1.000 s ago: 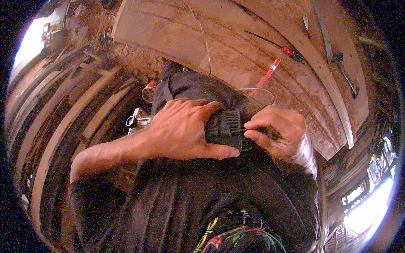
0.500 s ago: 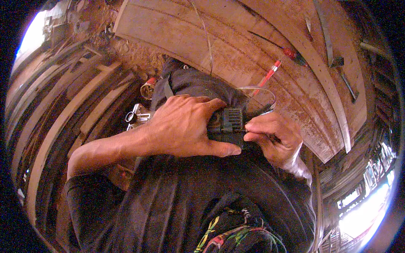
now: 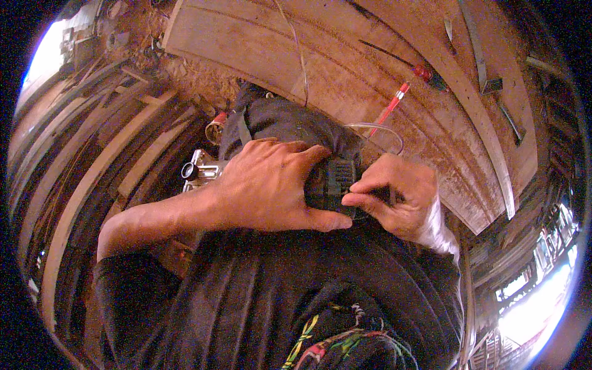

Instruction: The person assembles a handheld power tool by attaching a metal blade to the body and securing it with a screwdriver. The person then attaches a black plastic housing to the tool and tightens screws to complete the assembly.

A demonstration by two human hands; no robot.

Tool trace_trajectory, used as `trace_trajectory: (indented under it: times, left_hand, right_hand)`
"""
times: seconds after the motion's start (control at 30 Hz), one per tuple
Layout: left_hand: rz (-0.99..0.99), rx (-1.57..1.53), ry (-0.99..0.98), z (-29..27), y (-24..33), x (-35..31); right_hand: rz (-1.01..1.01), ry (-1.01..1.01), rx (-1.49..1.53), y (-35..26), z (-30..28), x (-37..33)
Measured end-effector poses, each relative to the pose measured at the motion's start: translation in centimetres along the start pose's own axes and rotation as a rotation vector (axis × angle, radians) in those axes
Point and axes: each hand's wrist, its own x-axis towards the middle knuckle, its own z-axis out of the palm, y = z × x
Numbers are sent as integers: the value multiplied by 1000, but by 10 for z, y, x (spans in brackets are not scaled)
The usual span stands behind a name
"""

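- Left hand (image 3: 268, 185) grips the dark vented tool (image 3: 322, 192), near mid-view, from its nine o'clock.
- Right hand (image 3: 401, 194), at its three o'clock, pinches narrowly; cannot tell on what.
- Red stick (image 3: 391, 107): its one o'clock.

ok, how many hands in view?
2: left hand over the black tool, right hand with fingertips at the tool's right end. No others show.
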Motion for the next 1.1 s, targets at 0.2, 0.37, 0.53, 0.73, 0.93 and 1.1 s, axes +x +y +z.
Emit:
trace_trajectory:
  times: [0.2, 0.37, 0.53, 0.73, 0.93, 1.1]
  left_hand:
    - [0, -7, -17, 0, -1, 2]
    - [-54, -31, -87, -6, 1, 2]
    - [-47, 1, -50, -8, 0, -4]
    - [-63, -56, -83, -11, -1, 4]
    - [-60, -78, -21, -3, -6, 2]
    - [-70, -73, -55, -8, -2, 6]
  right_hand:
    - [-154, 142, -129, 0, 14, -8]
    - [-23, 298, -53, 42, -26, 20]
    - [358, 539, -907, 205, -87, 41]
    - [281, 529, -1336, 231, -99, 39]
    - [5, 220, -300, 123, -110, -17]
    - [-105, -80, -229, 60, -127, -50]
